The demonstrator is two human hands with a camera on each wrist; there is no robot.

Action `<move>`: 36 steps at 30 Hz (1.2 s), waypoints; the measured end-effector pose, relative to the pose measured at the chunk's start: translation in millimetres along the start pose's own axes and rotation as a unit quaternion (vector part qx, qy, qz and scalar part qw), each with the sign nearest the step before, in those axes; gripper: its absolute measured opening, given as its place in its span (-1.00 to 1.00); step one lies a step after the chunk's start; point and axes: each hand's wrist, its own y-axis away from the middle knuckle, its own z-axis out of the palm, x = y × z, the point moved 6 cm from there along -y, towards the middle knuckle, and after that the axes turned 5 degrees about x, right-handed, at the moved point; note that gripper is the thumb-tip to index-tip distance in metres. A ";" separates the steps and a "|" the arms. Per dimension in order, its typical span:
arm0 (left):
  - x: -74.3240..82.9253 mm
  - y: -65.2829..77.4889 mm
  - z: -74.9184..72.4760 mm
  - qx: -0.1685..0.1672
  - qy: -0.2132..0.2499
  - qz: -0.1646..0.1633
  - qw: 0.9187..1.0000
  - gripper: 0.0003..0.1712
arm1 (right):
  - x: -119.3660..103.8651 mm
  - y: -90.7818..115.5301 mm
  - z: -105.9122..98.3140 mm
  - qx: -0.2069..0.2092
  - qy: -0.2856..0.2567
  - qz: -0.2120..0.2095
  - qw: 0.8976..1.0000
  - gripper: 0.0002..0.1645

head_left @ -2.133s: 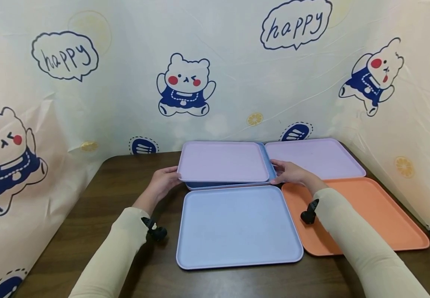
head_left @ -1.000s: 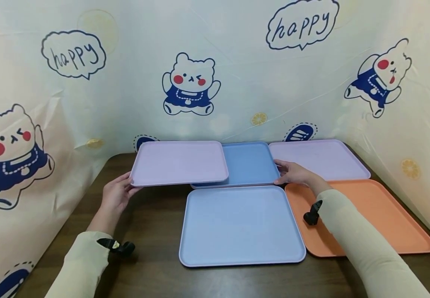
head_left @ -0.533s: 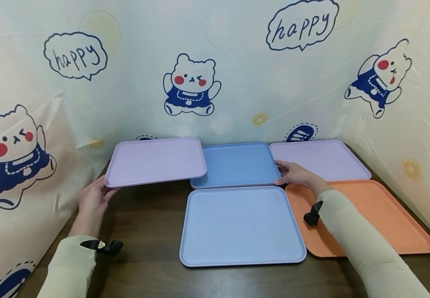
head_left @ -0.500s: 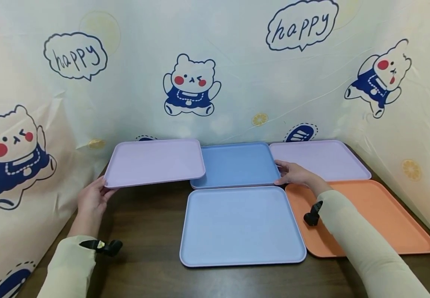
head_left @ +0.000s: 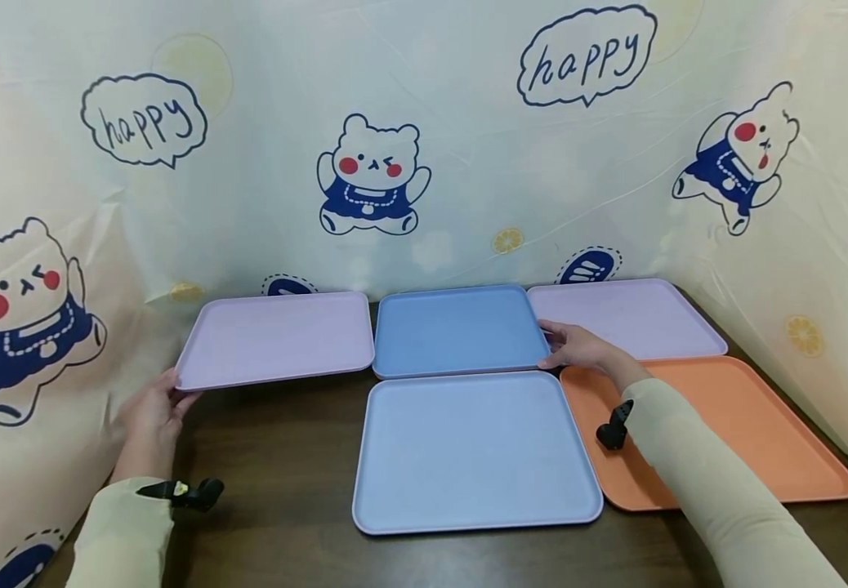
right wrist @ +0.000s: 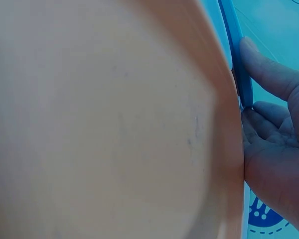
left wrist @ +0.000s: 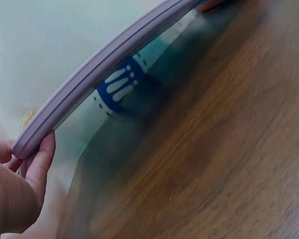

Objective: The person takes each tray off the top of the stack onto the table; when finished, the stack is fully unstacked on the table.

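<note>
My left hand (head_left: 148,420) grips a lilac tray (head_left: 277,339) by its near left corner. The left wrist view shows that tray's rim (left wrist: 97,69) raised above the table, with the thumb and fingers of my left hand (left wrist: 20,184) around the corner. Beside it lies a blue tray (head_left: 461,331) in the back middle. My right hand (head_left: 578,347) holds the blue tray at its near right corner. In the right wrist view, the thumb (right wrist: 269,72) lies against the blue rim (right wrist: 243,64); the fingers are partly hidden.
A light blue tray (head_left: 479,453) lies in front of the blue one. An orange tray (head_left: 747,433) lies at the right, under my right forearm, with a second lilac tray (head_left: 622,314) behind it. A printed cloth (head_left: 468,147) hangs behind the brown wooden table (head_left: 277,490).
My left hand has drawn the lilac tray off the blue one to the left, then lowered it somewhat. More of the blue tray is uncovered. My right hand has stayed at its corner.
</note>
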 end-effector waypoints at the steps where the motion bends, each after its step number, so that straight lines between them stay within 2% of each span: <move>1: 0.5 -0.6 -1.5 0.008 -0.005 0.001 1.000 -0.75 | 0.2 -0.2 -0.2 0.001 0.001 0.001 1.000 0.18; 7: 1.6 -6.0 -9.1 0.034 -0.031 0.012 0.999 -0.69 | 0.3 -0.3 0.1 0.007 0.004 0.007 1.000 0.17; 15: 0.7 -20.2 -14.5 0.063 -0.041 0.039 0.996 -0.68 | -0.6 2.6 2.0 0.004 0.011 0.006 1.000 0.15; 20: -2.1 -24.7 -14.7 0.054 -0.089 0.040 0.994 -0.69 | -1.2 2.6 0.4 0.006 0.011 0.001 1.000 0.16; 29: -8.9 -31.6 -9.9 -0.018 -0.138 0.018 0.990 -0.59 | -2.2 4.7 1.3 0.005 -0.001 0.005 1.000 0.14; 33: -10.8 -34.1 -6.8 -0.026 -0.162 0.020 0.986 -0.33 | -2.7 4.3 0.5 0.007 -0.003 0.004 1.000 0.14; 36: -12.0 -36.3 -6.6 -0.013 -0.174 0.018 0.984 -0.31 | -2.4 2.9 0.3 0.008 -0.006 0.004 1.000 0.14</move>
